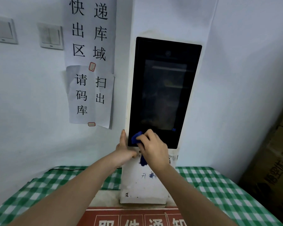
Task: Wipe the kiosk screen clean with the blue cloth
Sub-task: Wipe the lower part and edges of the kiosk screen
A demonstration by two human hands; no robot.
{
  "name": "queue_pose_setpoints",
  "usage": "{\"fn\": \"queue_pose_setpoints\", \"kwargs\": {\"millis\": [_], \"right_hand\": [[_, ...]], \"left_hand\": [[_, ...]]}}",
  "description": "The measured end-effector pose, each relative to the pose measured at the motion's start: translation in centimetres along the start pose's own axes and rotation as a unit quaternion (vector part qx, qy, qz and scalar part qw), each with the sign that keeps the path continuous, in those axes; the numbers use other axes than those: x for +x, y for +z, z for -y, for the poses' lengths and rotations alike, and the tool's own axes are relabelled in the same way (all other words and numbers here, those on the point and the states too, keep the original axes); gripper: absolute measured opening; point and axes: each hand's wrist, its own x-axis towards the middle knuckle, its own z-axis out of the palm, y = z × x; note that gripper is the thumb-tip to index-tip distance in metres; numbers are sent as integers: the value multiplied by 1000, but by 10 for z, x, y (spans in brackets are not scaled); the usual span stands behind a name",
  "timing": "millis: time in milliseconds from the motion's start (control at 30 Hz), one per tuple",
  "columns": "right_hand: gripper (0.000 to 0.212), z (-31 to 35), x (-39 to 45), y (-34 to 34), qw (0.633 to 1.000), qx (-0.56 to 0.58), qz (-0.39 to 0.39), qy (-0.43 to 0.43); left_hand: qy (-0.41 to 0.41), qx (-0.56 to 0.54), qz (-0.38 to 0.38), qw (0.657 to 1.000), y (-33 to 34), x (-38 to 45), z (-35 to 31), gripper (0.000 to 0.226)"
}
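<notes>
Right hand, fingers seemingly curled, on blue cloth

Two bare forearms entering from the lower frame, no sleeves visible, left hand and right hand without rings or gloves.

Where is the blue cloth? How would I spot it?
Find the tall black kiosk screen on the white post above the green checked tablecloth. At its bottom left corner the right hand grips the blue cloth against the glass. It is the only bright blue, crumpled thing there, with a tail hanging below the hand.
</notes>
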Motion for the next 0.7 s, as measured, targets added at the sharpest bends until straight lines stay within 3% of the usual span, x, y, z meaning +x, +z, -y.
{"fn": "queue_pose_setpoints", "kwargs": {"millis": [200,333,467,700], "right_hand": [[20,10,20,5,999,2,-40,26],[43,11,-15,22,999,-8,33,10],[36,9,-23,22,998,-15,65,-9],[19,22,43,-10,996,51,-54,47]], "left_hand": [[20,10,-1,1000,2,-1,0,107],[20,16,11,1000,-2,0,2,104],[17,25,14,999,-4,-3,3,103],[23,26,7,999,-3,-3,-3,105]]}}
